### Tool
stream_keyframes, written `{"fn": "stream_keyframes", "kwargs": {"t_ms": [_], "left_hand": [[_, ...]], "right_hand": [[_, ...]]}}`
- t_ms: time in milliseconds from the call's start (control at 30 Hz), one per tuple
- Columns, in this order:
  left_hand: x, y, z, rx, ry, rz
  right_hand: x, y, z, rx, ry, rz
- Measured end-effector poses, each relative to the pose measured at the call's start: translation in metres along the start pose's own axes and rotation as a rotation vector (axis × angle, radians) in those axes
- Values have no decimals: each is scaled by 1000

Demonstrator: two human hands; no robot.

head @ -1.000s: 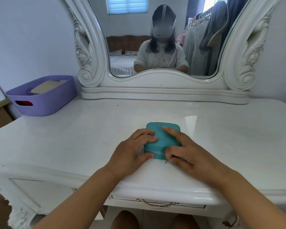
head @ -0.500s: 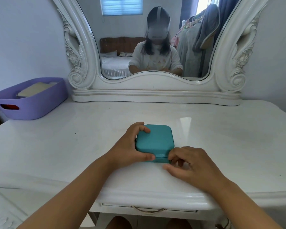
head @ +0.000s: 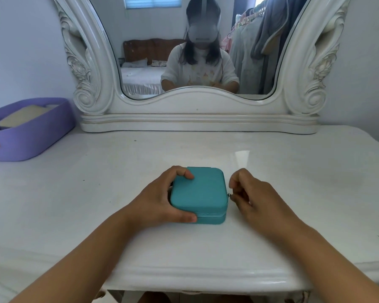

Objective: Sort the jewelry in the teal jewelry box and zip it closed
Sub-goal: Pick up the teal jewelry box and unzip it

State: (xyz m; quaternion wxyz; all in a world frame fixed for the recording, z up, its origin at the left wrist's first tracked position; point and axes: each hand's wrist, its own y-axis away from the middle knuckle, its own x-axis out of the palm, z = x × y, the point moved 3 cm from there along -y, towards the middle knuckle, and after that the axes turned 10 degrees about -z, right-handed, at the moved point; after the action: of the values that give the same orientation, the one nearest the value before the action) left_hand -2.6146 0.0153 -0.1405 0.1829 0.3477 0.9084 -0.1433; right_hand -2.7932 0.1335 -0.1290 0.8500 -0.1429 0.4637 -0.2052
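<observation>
Since a moment ago her right hand (head: 248,194) has travelled from the front corner of the box round to its right side, while the left has kept its hold. She sits at the white dressing table (head: 293,193), facing the big carved mirror (head: 197,51), with a purple basket (head: 29,130) off at the far left corner of the top. Both forearms reach in from the near edge, angled toward each other. The teal jewelry box (head: 198,193) lies flat near the front middle of the table, lid down, between her two hands. Her left hand (head: 158,199) wraps the box's left side, thumb pressed along the front edge by the zip line and fingertips curled over the far left corner of the lid, a firm steadying grip. The right hand sits just beside the right wall, fingers curled in, thumb and forefinger pinched on the small metal zipper pull (head: 229,195) sticking out at mid-height.
</observation>
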Motion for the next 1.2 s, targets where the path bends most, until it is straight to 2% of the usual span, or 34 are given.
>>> {"fn": "stream_keyframes", "kwargs": {"t_ms": [300,500,633,733,800,867,1100,1200], "left_hand": [[-2,1,4,19,58,62],[-2,5,7,29,45,37],[-6,8,9,6,16,-5],[-11,10,11,-2,10,-55],[-15,11,14,-15,1,-84],[-19,11,15,-23,-3,-99],[-33,11,12,-36,-37,-148],[-34,12,17,-38,-29,-95]], "right_hand": [[9,-52,-21,36,-149,90],[20,-57,-27,123,-194,25],[12,-47,-17,213,-427,-36],[10,-37,0,199,-576,86],[18,-31,10,139,-492,239],[27,-27,16,87,-385,289],[36,-33,27,8,-355,134],[36,-37,31,-20,-342,107]]}}
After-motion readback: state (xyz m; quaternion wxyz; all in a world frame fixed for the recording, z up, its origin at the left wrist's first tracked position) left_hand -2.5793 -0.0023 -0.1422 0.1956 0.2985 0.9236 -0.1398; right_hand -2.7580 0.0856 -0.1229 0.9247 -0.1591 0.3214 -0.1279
